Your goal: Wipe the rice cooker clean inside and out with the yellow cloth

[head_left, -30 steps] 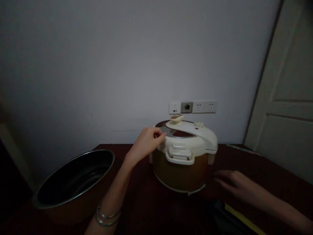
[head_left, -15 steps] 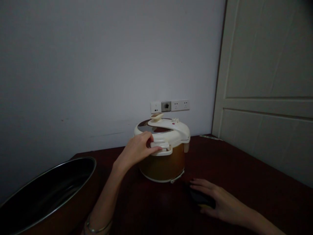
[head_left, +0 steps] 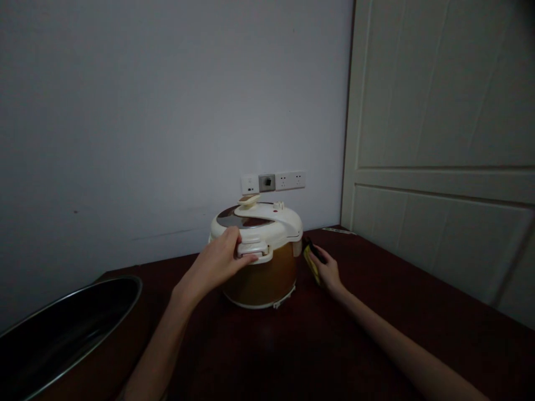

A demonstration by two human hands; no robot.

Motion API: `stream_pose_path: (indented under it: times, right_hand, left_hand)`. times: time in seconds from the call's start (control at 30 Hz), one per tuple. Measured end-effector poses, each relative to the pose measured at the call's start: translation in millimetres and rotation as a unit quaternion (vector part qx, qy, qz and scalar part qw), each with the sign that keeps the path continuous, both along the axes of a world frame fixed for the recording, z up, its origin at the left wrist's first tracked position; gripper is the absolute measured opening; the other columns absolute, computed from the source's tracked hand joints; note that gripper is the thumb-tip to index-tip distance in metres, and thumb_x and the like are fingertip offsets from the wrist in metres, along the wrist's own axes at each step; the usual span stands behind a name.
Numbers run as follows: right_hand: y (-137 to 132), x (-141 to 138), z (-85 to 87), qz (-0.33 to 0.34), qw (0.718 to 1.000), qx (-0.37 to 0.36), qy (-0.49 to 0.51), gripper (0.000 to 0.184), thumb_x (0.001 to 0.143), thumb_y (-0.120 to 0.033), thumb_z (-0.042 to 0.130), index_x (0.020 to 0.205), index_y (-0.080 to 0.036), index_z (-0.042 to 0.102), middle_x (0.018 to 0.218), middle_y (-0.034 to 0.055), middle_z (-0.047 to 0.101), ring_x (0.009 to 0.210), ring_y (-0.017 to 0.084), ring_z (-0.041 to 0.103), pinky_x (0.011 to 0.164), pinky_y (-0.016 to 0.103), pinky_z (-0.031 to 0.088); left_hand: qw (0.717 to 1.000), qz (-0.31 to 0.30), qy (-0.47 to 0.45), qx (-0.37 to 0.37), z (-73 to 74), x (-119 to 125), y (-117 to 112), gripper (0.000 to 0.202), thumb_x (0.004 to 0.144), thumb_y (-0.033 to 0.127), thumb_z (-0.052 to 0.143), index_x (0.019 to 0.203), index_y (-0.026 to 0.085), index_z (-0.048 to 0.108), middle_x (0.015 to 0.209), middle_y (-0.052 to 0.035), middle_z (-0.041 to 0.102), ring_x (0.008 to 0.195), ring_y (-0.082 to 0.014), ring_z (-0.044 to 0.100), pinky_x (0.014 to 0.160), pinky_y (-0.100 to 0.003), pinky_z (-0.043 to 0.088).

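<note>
An electric pressure cooker [head_left: 261, 278] with a brown body and a cream lid [head_left: 288, 223] stands upright on the dark red table, its lid on. My left hand [head_left: 215, 256] is closed on the cooker's cream side handle [head_left: 254, 250], thumb below and fingers above. To the right of the cooker, my right hand [head_left: 328, 271] is wrapped round a small black-and-yellow pad [head_left: 311, 263]. It is held close to the cooker's right side; whether it touches the body I cannot tell. The room is dim, and the pad's exact kind is unclear.
A large dark pan [head_left: 79, 328] with a shiny rim lies at the left, partly out of view. Sockets [head_left: 288, 180] are set in the wall behind the cooker. A pale panelled door [head_left: 438, 223] borders the table [head_left: 267, 356] on the right.
My right hand has carried the pad forward from the near table to beside the cooker's right side. My left hand still grips the handle. The view has turned slightly right.
</note>
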State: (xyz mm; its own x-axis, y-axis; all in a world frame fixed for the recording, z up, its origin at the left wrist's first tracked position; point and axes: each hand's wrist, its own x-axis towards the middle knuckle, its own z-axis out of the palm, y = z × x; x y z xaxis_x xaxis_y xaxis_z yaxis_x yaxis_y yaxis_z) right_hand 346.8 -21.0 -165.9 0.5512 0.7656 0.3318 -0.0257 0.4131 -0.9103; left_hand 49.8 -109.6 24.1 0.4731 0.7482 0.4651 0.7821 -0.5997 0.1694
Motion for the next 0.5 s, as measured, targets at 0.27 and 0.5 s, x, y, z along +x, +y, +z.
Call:
stream_pose_path:
  times: [0.27,0.5]
  right_hand:
    - [73,-31,20.8,0.105,0.99,0.01,0.091,0.038,0.057,-0.033,0.07,0.093,-0.019,0.071,0.086,0.0038,0.073,0.074,0.019,0.067,0.061,0.028,0.054]
    - [58,-34,13.9,0.179,0.976,-0.011,0.125,0.027,0.056,-0.025,0.067,0.082,-0.019,0.069,0.07,0.004,0.072,0.065,0.021,0.069,0.054,0.028,0.055]
  left_hand:
    - [1.0,0.008,0.02,-0.007,-3.8,2,-3,0.031,0.084,0.048,0.048,0.091,0.019,0.039,0.091,-0.0067,0.055,0.07,-0.0177,0.054,0.059,-0.031,0.037]
    - [0.999,0.011,0.035,0.01,-6.0,1,-2,0.03,0.086,0.049,0.045,0.092,0.02,0.038,0.09,-0.0062,0.055,0.07,-0.0188,0.055,0.057,-0.031,0.036]
